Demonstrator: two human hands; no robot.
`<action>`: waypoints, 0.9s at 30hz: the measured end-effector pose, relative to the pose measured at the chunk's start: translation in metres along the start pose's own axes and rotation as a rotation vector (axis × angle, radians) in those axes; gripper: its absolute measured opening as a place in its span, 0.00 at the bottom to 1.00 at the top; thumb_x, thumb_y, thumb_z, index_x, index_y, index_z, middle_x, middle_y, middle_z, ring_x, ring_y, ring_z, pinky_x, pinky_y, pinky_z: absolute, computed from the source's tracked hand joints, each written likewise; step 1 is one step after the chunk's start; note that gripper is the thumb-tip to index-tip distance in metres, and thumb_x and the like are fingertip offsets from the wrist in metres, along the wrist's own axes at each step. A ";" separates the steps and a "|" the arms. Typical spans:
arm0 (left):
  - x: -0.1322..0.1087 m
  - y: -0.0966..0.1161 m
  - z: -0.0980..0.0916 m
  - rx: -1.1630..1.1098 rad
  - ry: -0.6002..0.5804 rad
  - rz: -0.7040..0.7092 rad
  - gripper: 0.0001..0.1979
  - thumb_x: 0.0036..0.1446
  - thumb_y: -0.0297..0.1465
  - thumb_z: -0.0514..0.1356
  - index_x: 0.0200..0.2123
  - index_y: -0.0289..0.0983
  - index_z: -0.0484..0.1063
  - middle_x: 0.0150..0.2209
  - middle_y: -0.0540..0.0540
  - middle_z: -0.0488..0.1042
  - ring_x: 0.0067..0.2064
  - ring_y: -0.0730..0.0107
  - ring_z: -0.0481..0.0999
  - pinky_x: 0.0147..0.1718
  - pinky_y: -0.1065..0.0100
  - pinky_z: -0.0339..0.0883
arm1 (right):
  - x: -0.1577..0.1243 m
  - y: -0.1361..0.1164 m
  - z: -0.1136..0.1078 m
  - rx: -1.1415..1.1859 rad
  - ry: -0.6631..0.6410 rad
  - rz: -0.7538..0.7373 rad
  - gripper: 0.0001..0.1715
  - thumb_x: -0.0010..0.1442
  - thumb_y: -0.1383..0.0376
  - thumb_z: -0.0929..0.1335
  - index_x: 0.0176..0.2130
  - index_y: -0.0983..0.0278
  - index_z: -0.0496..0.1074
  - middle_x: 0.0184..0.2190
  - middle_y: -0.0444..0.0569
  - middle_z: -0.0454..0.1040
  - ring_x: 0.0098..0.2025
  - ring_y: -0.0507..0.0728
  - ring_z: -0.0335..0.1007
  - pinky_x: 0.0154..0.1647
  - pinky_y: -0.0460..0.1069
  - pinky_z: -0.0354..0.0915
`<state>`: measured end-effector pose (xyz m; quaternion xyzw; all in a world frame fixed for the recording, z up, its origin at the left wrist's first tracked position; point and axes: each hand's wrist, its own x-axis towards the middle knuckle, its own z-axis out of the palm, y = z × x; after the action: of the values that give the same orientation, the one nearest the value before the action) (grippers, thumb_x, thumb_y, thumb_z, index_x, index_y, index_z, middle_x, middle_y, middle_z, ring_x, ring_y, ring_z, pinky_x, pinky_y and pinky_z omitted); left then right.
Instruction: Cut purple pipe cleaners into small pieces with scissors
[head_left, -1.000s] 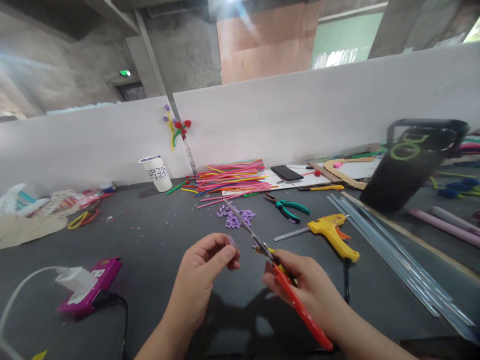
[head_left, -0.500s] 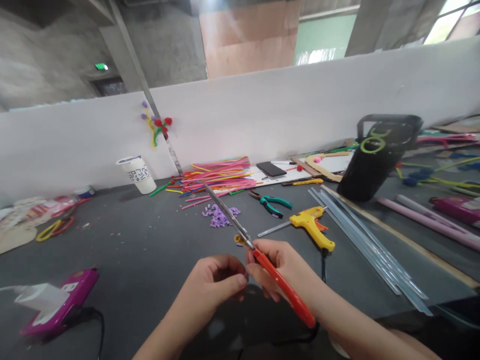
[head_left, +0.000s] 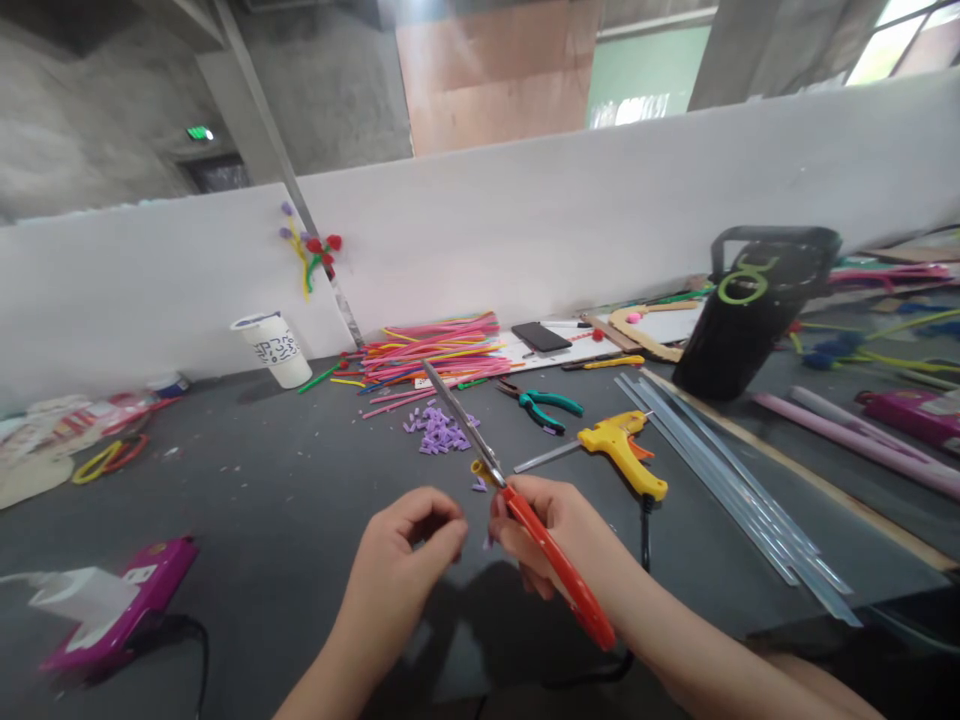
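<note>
My right hand (head_left: 555, 535) is closed around red-handled scissors (head_left: 551, 560), whose blades point up and away to the left. A small yellow curled thing (head_left: 480, 469) shows beside the base of the blades. Just below my right fingertips is a tiny purple piece (head_left: 488, 543); whether they grip it I cannot make out. To the left, my left hand (head_left: 409, 550) hovers over the table with fingers curled and thumb near the index finger. Anything between those fingertips is hidden or too small. Beyond the hands lies a pile of short purple pieces (head_left: 441, 430).
Teal pliers (head_left: 547, 407), a yellow glue gun (head_left: 621, 448) and clear glue sticks (head_left: 739, 490) lie to the right, near a black bottle (head_left: 731, 330). Behind are colourful pipe cleaners (head_left: 431, 350) and a paper cup (head_left: 276, 350). A purple power strip (head_left: 154, 600) sits at left.
My left hand has drawn away to the left, widening the gap between the hands. My right hand and the scissors have shifted only slightly. The purple piece now shows more clearly below my right fingers.
</note>
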<state>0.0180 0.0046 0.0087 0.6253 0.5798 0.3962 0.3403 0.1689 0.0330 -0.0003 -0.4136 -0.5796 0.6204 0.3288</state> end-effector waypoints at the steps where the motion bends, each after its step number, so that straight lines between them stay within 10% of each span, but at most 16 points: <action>1: 0.001 0.000 -0.002 -0.001 0.009 -0.026 0.11 0.50 0.30 0.53 0.17 0.37 0.64 0.17 0.53 0.62 0.22 0.74 0.63 0.23 0.74 0.57 | 0.000 0.000 0.000 0.007 -0.010 -0.003 0.03 0.44 0.69 0.62 0.22 0.63 0.59 0.09 0.32 0.54 0.10 0.45 0.51 0.11 0.40 0.52; 12: -0.006 0.009 0.006 0.136 -0.060 0.063 0.05 0.45 0.26 0.57 0.20 0.37 0.69 0.21 0.51 0.70 0.26 0.70 0.68 0.28 0.72 0.60 | -0.002 0.001 0.002 0.026 0.012 -0.060 0.04 0.44 0.70 0.63 0.21 0.64 0.60 0.12 0.34 0.57 0.11 0.44 0.52 0.11 0.39 0.49; 27: -0.002 0.005 0.001 -0.173 -0.129 -0.156 0.03 0.42 0.28 0.59 0.24 0.34 0.71 0.20 0.49 0.71 0.23 0.70 0.69 0.25 0.71 0.61 | -0.006 -0.003 0.004 -0.075 0.010 -0.096 0.04 0.45 0.70 0.63 0.23 0.64 0.60 0.13 0.34 0.58 0.13 0.45 0.53 0.14 0.40 0.50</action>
<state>0.0209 0.0022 0.0125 0.5709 0.5673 0.3759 0.4592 0.1679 0.0268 0.0034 -0.4006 -0.6198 0.5797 0.3453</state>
